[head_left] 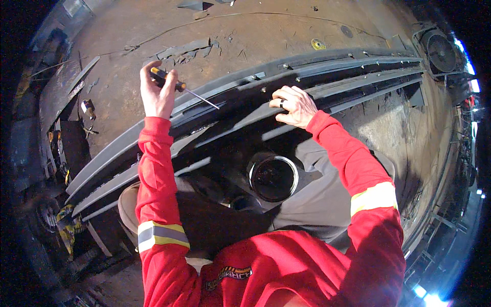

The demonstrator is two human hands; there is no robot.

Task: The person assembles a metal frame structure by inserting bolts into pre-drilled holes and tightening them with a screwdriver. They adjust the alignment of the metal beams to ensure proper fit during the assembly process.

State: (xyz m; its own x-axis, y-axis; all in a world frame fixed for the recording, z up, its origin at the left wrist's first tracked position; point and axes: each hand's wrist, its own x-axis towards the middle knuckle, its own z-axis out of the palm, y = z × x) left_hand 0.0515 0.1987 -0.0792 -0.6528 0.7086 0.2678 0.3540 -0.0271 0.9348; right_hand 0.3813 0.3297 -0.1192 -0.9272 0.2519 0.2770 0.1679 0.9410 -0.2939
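Here we are, looking down from the head camera: the left hand (159,100) has the screwdriver (181,87), fingers wrapped round its black and yellow-orange handle. The thin shaft slants down to the right, out over the long grey metal bars (353,83); whether the tip touches them, I cannot tell.

Across to the right hand (295,106), a dark ring (282,103) on one finger, and it's right over the middle of the bars. The fingers are bent and drawn close together; whether they pinch anything, I cannot tell. Just beyond them, bolts (286,66) dot the bars, which sweep in a curve from lower left to upper right.

Both arms come up in red sleeves (158,192), each with a reflective band. Between the person's grey-trousered legs (309,210) there's a round, dark, open-topped container (296,179), its rim catching the light.

Out on the brown, dusty floor (245,38) past the bars: a yellow disc (318,44), dark flakes of debris (192,49), and a thin cable (204,19) trailing across the far side. Over at the upper right, a round fan (440,52) stands beyond the ends of the bars.
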